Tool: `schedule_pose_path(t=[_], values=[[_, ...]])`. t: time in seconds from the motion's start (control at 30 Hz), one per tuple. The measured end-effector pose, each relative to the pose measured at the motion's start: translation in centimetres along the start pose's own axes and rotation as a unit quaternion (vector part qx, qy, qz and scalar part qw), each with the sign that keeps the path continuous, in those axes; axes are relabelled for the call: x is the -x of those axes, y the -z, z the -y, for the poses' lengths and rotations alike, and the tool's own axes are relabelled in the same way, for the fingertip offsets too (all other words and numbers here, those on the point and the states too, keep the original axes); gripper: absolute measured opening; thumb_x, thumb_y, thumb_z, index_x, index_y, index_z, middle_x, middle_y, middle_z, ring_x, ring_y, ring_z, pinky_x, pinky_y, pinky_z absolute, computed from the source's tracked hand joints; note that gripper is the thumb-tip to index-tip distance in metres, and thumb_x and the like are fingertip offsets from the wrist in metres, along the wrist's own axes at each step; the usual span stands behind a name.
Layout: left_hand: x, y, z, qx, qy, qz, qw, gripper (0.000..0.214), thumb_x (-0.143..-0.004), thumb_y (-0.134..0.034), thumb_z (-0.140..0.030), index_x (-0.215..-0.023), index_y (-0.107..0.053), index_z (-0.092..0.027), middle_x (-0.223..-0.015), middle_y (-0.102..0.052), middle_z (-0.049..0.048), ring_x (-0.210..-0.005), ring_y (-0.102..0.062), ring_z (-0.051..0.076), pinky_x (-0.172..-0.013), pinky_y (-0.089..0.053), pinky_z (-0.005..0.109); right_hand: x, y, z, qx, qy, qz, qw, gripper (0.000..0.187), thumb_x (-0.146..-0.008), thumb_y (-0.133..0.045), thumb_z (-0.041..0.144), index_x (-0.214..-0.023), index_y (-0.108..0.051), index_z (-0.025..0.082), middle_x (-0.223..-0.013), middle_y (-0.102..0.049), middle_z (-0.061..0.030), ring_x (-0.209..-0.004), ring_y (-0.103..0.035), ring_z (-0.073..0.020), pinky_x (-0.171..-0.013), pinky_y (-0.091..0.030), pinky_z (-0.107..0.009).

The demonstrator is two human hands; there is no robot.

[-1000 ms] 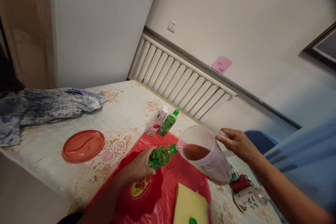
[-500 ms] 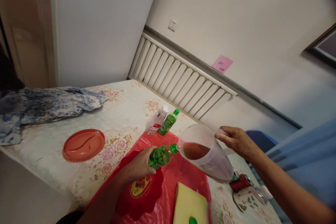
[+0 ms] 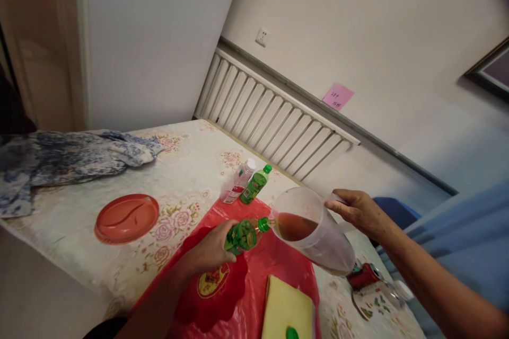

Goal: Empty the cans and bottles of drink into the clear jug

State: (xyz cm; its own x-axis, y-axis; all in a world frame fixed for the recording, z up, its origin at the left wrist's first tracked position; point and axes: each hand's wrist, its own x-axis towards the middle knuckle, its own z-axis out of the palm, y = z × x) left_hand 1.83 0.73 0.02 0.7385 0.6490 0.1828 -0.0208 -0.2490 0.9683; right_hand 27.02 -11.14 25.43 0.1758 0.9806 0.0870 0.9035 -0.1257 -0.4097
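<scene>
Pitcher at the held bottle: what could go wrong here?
The brown liquid lies near the lip of the tilted pitcher; a wobble could spill it onto the red sheet. If the left hand slipped, the bottle could drift away from that lip. The right hand holds only one side, so the pitcher might twist.

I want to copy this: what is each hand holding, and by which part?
The left hand grips the green-labelled bottle around its body. The right hand holds the translucent pitcher by its handle.

Left grip [image 3: 217, 246] around green-labelled bottle [image 3: 243, 237], right grip [image 3: 356, 209] on tilted jug [image 3: 328, 251], brown liquid [image 3: 296, 228] inside, red sheet [image 3: 255, 283] below
</scene>
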Motion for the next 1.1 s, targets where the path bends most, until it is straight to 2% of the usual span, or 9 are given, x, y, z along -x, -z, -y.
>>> schedule_pose_path(t=[0.3, 1.1], values=[[-0.14, -0.10, 0.14, -0.021, 0.007, 0.002, 1.000, 0.057, -0.056, -0.059, -0.008, -0.111, -0.054, -0.022, -0.106, -0.064, 0.0009, -0.096, -0.060, 0.020, -0.078, -0.044, 0.026, -0.15, 0.06, -0.30, 0.016, 0.013, 0.002, 1.000, 0.055, -0.077, -0.058, 0.069, -0.057, -0.041, 0.021, -0.056, -0.030, 0.0059, -0.053, -0.027, -0.0097, -0.047, -0.024, -0.024], [-0.18, -0.11, 0.24, -0.012, -0.006, 0.001, 1.000, 0.058, -0.055, -0.060, -0.006, -0.111, -0.055, -0.022, -0.106, -0.064, 0.0001, -0.095, -0.060, 0.019, -0.078, -0.044, 0.025, -0.19, 0.16, 0.58, 0.012, -0.004, 0.007, 1.000, 0.056, -0.072, -0.060, 0.073, -0.056, -0.047, 0.020, -0.053, -0.034, 0.0054, -0.052, -0.030, -0.0097, -0.047, -0.027, -0.024]])
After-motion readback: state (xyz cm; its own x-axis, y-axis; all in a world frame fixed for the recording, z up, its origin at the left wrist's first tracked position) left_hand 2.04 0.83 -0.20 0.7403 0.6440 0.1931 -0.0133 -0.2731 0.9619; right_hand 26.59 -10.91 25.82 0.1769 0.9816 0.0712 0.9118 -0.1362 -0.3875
